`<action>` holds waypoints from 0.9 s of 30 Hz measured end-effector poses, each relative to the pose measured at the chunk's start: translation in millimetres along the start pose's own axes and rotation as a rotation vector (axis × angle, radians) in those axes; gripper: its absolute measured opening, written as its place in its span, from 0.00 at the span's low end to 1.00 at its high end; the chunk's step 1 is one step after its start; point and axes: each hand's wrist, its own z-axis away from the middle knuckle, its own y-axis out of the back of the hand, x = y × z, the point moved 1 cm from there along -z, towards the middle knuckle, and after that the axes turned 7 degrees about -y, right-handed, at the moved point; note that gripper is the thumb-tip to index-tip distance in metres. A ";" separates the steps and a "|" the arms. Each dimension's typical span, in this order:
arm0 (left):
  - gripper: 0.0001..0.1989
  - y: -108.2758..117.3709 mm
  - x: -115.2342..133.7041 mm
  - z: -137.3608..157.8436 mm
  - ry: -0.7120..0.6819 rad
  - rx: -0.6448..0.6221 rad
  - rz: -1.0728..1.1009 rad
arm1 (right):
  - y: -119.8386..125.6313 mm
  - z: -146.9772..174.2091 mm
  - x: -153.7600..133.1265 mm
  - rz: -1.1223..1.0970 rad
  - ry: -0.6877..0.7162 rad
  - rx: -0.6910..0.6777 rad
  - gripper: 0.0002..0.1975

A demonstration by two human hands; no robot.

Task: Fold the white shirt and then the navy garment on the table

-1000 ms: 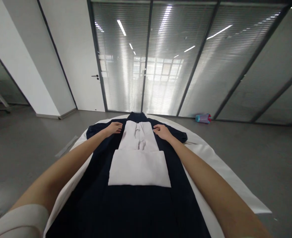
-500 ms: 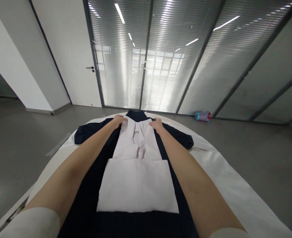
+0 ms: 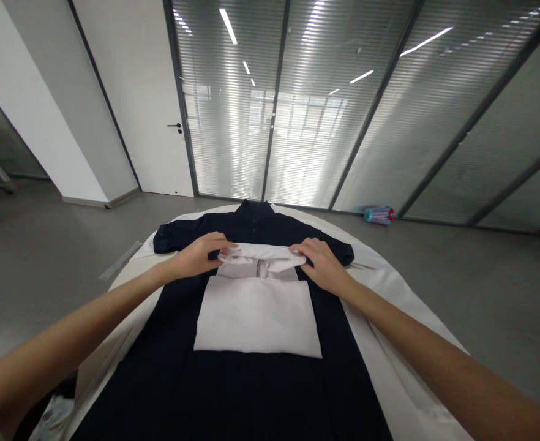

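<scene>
A white cloth garment (image 3: 258,315), partly folded, lies on a dark navy dress with short sleeves (image 3: 242,392). My left hand (image 3: 203,252) pinches the left end of its raised far edge. At the right end of that same edge, my right hand (image 3: 320,263) grips the cloth between thumb and fingers. The held edge is turned over toward me, above the lower folded panel. Beyond my hands the navy collar and front buttons show. What kind of garment the white one is, I cannot tell.
A white-covered table (image 3: 389,306) with a rounded far end bears both garments. A blue, red and checked bundle (image 3: 379,215) sits on the grey floor near the glass partition (image 3: 307,122). At the left stand a white door (image 3: 155,98) and a pillar (image 3: 54,104).
Both hands have drawn the white garment's far edge toward me and folded it over. More of the navy dress's chest now shows. The view has tilted slightly.
</scene>
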 end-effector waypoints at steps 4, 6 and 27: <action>0.12 -29.5 8.4 28.2 -0.107 -0.156 -0.358 | -22.6 35.3 -13.9 0.306 0.055 -0.205 0.19; 0.11 -39.8 7.3 32.7 -0.150 -0.205 -0.465 | -28.2 39.2 -15.0 0.362 0.047 -0.242 0.18; 0.14 -17.7 17.9 -22.3 0.105 -0.270 -0.217 | -20.4 -4.0 -46.1 0.213 -0.057 -0.251 0.19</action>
